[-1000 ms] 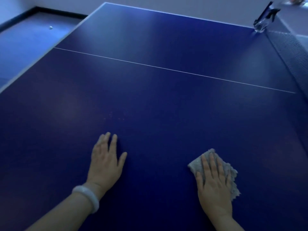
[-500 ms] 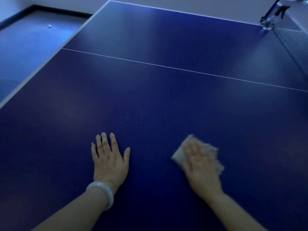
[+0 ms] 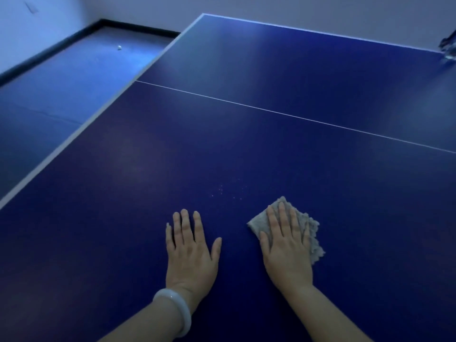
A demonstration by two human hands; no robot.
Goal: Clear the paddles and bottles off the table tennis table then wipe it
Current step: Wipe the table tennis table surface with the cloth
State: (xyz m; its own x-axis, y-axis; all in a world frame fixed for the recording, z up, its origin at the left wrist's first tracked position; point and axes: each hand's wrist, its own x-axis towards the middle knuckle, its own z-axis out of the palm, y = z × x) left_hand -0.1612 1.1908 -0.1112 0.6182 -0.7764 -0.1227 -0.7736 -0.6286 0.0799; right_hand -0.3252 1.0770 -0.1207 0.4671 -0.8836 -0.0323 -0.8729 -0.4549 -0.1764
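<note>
The dark blue table tennis table [image 3: 271, 154] fills the view, with a thin white line running across it. My right hand [image 3: 286, 245] lies flat with straight fingers on a grey cloth [image 3: 312, 230], pressing it onto the tabletop near me. My left hand [image 3: 190, 250] rests flat on the bare surface just left of it, fingers spread, a pale bangle on the wrist. A few tiny light specks [image 3: 229, 191] dot the surface just beyond the hands. No paddles or bottles show on the table.
The net clamp [image 3: 449, 48] sits at the far right edge of the table. A white ball [image 3: 119, 47] lies on the blue floor at the far left, near the black skirting. The table's left edge runs diagonally beside that floor.
My right hand has slid the cloth leftwards across the table, closer to my left hand. The left hand has stayed planted. My view has swung left, showing more floor.
</note>
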